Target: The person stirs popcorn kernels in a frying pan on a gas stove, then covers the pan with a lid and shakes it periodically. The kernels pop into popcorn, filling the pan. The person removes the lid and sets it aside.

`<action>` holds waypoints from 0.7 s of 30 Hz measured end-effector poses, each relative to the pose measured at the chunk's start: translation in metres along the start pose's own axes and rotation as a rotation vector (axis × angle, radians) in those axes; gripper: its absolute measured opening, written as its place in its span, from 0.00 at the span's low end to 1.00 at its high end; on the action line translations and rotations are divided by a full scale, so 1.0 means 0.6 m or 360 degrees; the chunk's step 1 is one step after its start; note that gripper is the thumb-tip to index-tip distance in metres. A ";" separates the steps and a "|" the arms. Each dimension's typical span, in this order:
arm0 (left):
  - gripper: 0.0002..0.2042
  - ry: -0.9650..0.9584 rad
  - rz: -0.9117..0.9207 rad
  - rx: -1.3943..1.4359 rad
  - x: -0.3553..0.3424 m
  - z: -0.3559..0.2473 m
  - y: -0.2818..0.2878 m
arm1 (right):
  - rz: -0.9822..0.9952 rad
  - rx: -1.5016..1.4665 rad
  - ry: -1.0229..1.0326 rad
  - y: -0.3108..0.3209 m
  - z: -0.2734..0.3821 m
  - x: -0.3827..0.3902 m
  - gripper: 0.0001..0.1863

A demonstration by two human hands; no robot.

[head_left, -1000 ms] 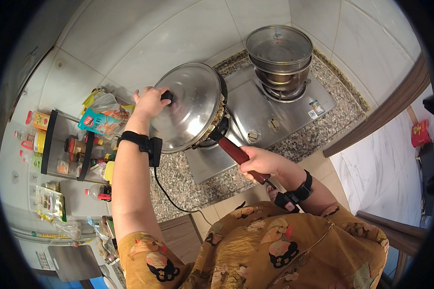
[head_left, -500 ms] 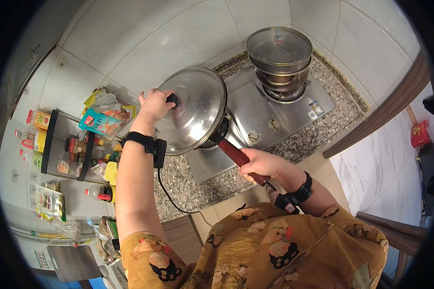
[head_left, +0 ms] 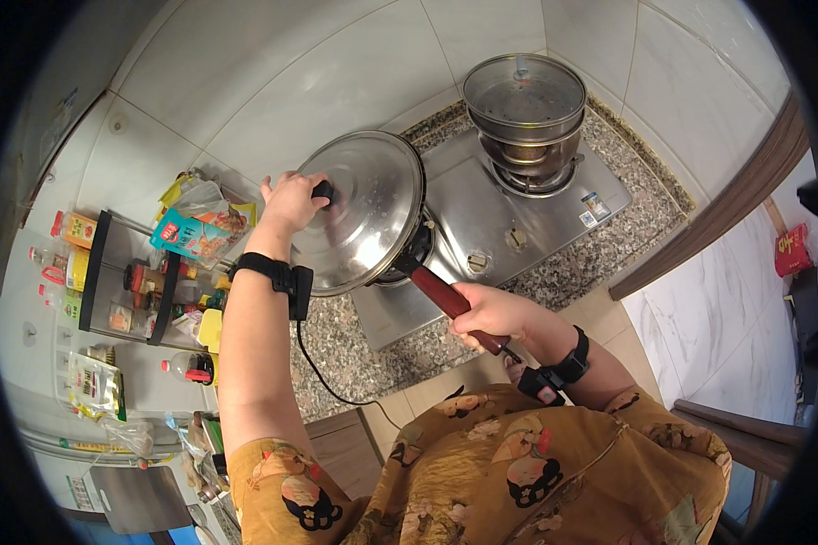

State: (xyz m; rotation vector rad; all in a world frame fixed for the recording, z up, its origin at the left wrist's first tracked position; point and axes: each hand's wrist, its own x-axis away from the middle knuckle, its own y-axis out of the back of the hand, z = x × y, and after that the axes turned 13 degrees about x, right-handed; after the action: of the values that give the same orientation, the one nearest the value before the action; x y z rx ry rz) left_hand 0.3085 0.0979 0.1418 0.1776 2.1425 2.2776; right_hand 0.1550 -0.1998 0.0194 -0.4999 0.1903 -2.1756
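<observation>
A large round pan covered by a shiny metal lid stands over the left burner of the gas stove. My left hand reaches over from the left and grips the black lid knob. Around the dark red pan handle, which points toward me, the fingers of my right hand are wrapped. The lid hides what is inside the pan and most of the pan's body.
On the right burner stands a stacked steamer pot with a glass lid. Left of my left arm, a black rack holds several bottles and jars, with a teal food packet beside it. Speckled granite counter borders the stove.
Almost nothing differs. Both hands keep their grips on the lid knob and pan handle, and the view has shifted very slightly.
</observation>
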 end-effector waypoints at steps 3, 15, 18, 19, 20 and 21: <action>0.22 -0.0001 -0.0005 0.0002 0.001 0.003 0.000 | 0.0005 -0.0014 0.0008 -0.004 0.007 0.004 0.22; 0.21 -0.0073 0.0005 0.0061 -0.003 0.007 -0.024 | -0.0023 0.0033 -0.0041 0.000 -0.013 0.000 0.17; 0.20 -0.0085 0.0008 0.0089 -0.002 0.006 -0.030 | -0.0016 0.0076 -0.0087 -0.001 -0.012 0.004 0.16; 0.20 -0.0097 0.0003 0.0087 -0.007 0.002 -0.028 | -0.0001 0.0110 -0.0066 0.002 -0.014 0.008 0.16; 0.19 -0.0116 0.0028 0.0117 -0.005 -0.003 -0.025 | 0.0024 0.0146 -0.0034 0.006 -0.014 0.009 0.16; 0.19 -0.0157 -0.0029 0.0095 -0.005 0.001 -0.026 | -0.0006 0.0078 0.0002 0.001 -0.014 0.012 0.17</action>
State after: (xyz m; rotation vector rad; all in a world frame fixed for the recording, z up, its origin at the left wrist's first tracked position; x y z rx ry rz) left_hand 0.3103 0.0994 0.1262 0.2635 2.1551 2.1488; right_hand 0.1484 -0.2062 0.0137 -0.4719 0.1365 -2.1790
